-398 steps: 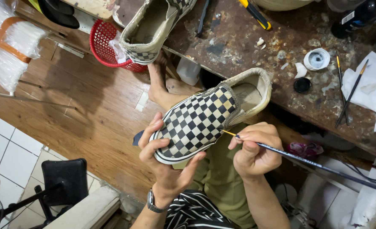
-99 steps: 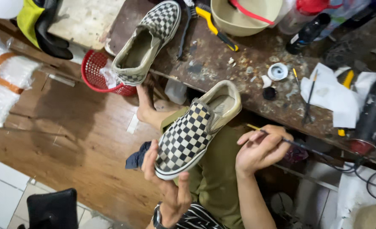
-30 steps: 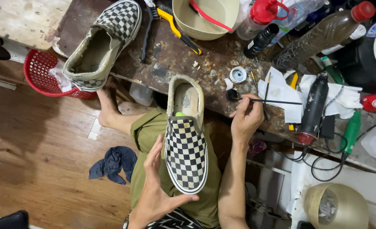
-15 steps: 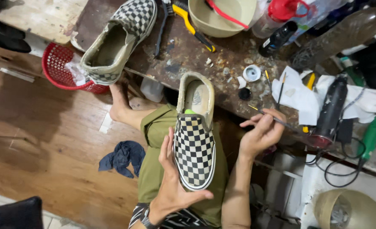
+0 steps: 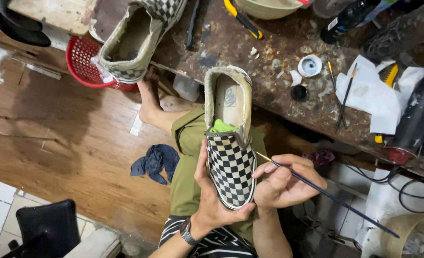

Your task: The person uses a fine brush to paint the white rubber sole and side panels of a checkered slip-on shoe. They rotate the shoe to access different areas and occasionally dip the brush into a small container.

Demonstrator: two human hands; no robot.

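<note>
While the left hand [image 5: 212, 200] cups the checkered shoe [image 5: 230, 162] in the middle of the frame, the right hand [image 5: 286, 184] pinches a thin brush [image 5: 326, 193] beside it. If the shoe wobbles, the brush tip could mark the wrong square.

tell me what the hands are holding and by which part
Left hand cups the checkered slip-on shoe under its toe end; right hand pinches a thin paintbrush near its tip end.

A small rectangular label [image 5: 229, 96], pale with a dark print, is sitting on the insole inside the checkered slip-on shoe [image 5: 230, 148]. At the top right, a dark bottle [image 5: 346, 18] is lying on the stained workbench [image 5: 279, 62], showing a small white label [image 5: 333, 24] on its side.
</note>
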